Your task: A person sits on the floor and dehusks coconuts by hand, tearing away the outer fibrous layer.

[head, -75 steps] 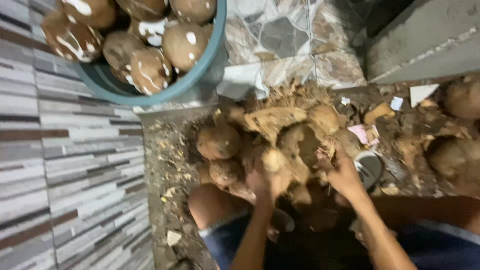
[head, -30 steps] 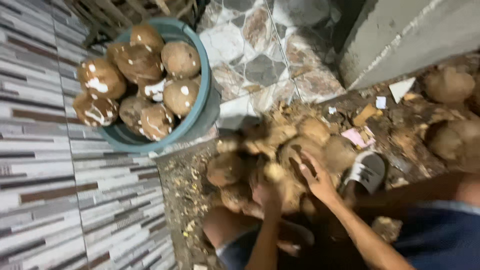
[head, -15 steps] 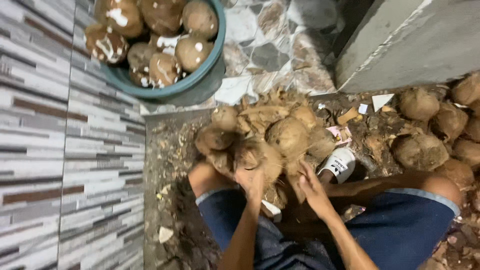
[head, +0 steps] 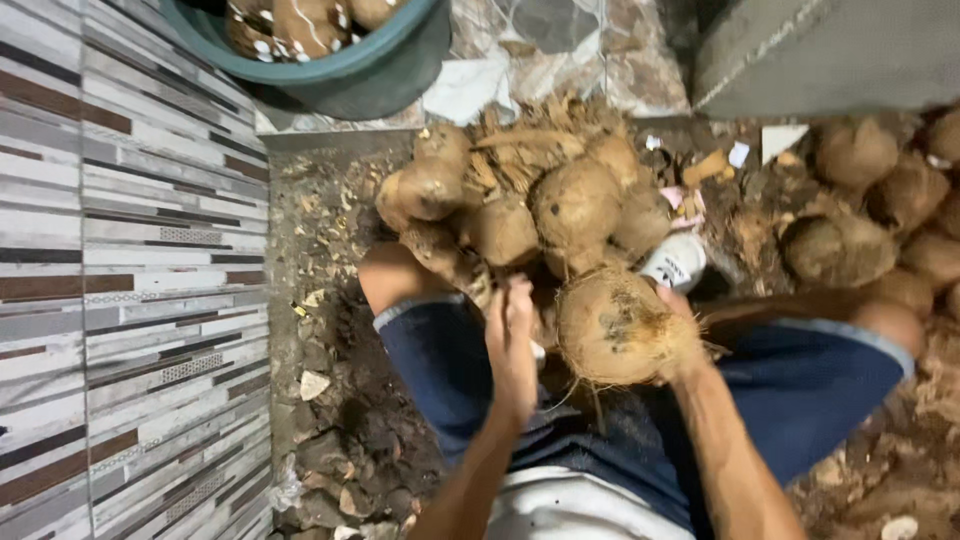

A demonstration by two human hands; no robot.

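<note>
One husked coconut [head: 622,328] sits at the frame's centre above the lap, the right hand [head: 680,335] curled around its far side. The left hand [head: 512,345] lies flat and open beside it at 9 o'clock. About six coconuts [head: 575,205] are heaped at 12 o'clock; a teal basin [head: 360,75] stands at 11, and bare dirt floor [head: 330,400] lies at 8.

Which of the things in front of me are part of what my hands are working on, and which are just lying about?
In hand:
- husked coconut held by the right hand
- left hand beside it, not gripping
- coconut pile just ahead
- teal tub holding coconuts

Lying about:
- husk scraps
- white sandal
- paper bits
- more coconuts at right
</note>
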